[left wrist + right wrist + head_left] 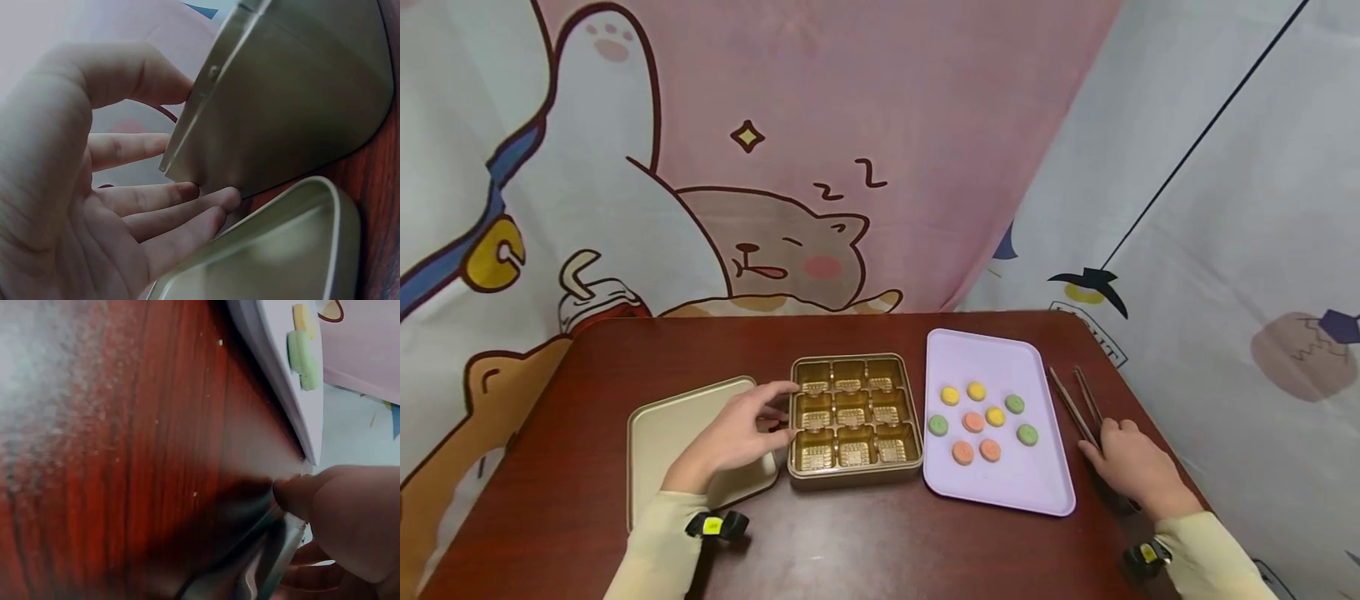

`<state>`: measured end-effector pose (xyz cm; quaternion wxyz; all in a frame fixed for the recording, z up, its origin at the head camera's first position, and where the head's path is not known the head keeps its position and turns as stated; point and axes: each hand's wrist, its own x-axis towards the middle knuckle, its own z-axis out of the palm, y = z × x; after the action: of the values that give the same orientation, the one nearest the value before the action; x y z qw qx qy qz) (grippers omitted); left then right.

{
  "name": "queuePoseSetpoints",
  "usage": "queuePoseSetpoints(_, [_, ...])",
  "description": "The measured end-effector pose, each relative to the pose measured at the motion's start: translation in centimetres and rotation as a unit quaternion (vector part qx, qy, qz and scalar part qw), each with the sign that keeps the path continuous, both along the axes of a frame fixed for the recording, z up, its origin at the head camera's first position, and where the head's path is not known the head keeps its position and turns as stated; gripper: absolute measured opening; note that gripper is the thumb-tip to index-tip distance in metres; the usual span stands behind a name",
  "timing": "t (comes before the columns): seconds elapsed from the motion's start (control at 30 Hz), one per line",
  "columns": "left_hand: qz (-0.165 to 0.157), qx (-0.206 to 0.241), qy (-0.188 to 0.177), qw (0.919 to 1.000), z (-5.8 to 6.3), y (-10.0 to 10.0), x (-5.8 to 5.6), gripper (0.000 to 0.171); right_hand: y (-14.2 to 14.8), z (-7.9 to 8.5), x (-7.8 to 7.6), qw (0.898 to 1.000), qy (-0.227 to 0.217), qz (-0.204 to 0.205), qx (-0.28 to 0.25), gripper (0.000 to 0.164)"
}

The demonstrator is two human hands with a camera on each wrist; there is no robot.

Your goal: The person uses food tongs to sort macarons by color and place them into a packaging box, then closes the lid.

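A gold square tin [857, 481] with an insert of several square compartments stands mid-table, its compartments bare. My left hand [733, 433] is at its left side, thumb and fingertips touching the rim and wall, as the left wrist view [112, 181] also shows. Under that hand lies the tin's lid [658, 442], inner side up. My right hand [1135, 471] grips metal tongs [1072, 406] near the right table edge, their tips spread apart and pointing away. Left of the tongs, a lilac tray [1000, 485] carries round candies: yellow [950, 396], green [937, 425] and orange-pink [962, 452].
The dark red wooden table [850, 550] ends at a cartoon-printed cloth [925, 167] along its back and sides. The tray's left edge lies close beside the tin.
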<state>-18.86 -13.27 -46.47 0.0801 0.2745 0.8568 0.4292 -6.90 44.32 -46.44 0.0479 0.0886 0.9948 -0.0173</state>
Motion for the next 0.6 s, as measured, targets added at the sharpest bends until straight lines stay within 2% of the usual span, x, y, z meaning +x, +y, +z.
queuePoseSetpoints(0.17, [-0.004, -0.007, 0.007, 0.9999, 0.18, 0.04, 0.11, 0.063, -0.09, -0.31, -0.43, 1.000, 0.021, -0.008, -0.012, 0.037])
queuePoseSetpoints(0.43, [-0.012, -0.008, 0.012, 0.9998, 0.14, 0.21, 0.17, 0.065, 0.18, -1.01, 0.14, 0.998, 0.057, -0.028, -0.026, 0.033])
queuePoseSetpoints(0.6, [-0.006, -0.008, 0.016, 0.9998, 0.07, 0.03, 0.15, 0.065, 0.27, -1.05, 0.11, 0.993, 0.109, -0.024, -0.028, 0.032])
